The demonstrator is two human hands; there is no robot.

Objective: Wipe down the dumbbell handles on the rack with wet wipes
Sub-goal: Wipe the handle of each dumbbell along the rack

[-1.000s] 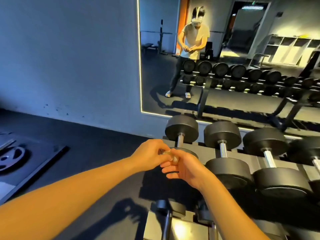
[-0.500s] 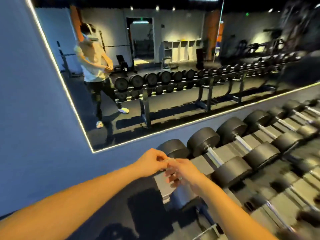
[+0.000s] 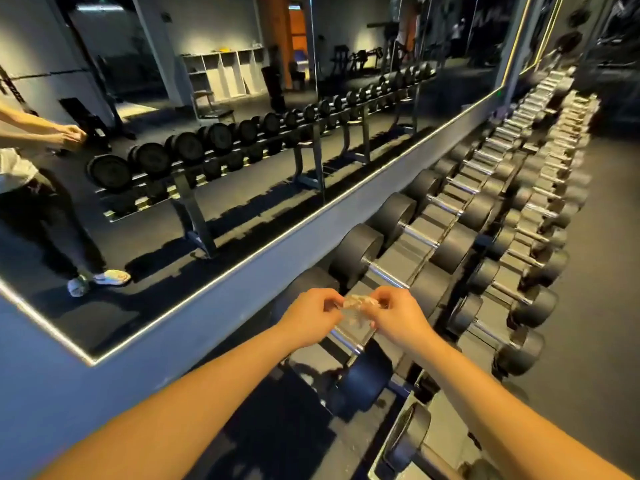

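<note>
One crumpled wet wipe (image 3: 360, 302) in the pinch of left hand (image 3: 308, 318) and right hand (image 3: 398, 317), fingers curled.

Wet wipe (image 3: 358, 303) partly behind fingers (image 3: 389, 301), far dumbbells (image 3: 554, 109) blurred, mirrored person (image 3: 20, 174) cut off left

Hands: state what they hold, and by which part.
Both pinch one wipe: the left hand its left end, the right hand its right end.

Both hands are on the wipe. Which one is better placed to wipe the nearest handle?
Right, by a small margin. Both hands pinch the wipe just above the nearest handle, but the other dumbbells run off to the right hand's side, while the left hand sits by the far head.
</note>
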